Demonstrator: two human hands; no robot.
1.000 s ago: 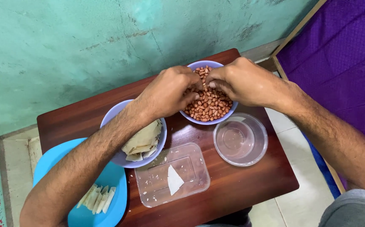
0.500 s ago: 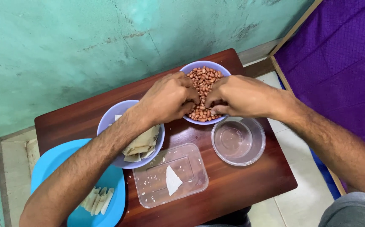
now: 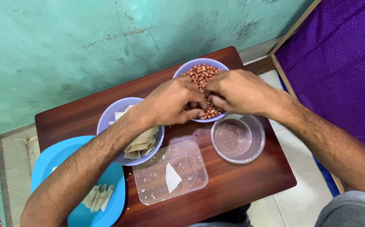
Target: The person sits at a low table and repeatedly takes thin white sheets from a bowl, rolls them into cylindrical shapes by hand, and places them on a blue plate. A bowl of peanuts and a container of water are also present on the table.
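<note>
- The table is small, dark wood, and it carries everything; both grips meet above its far side, so it is better to keep the forearms low and steady and not to push the dishes under them.
- The blue tray lies well to the left of the grips, under the left forearm, with pale strips on it; I think the elbow should stay lifted over it.
- The bowl of pale pieces stands just left of the left grip, partly hidden by the wrist.
- The bowl of peanuts is directly under both grips; the nuts are heaped, so I judge only a few should be taken at once, or some may roll over the rim.
- The clear box lies near the grips, on the person's side, with one white piece inside.
- The clear round bowl stands just below the right grip and looks empty.
- The left hand has its fingers curled together over the nuts, with the thumb pressing on some of them.
- The right hand is also pressed together, fingertips down in the peanuts; what exactly it pinches I cannot tell.
</note>
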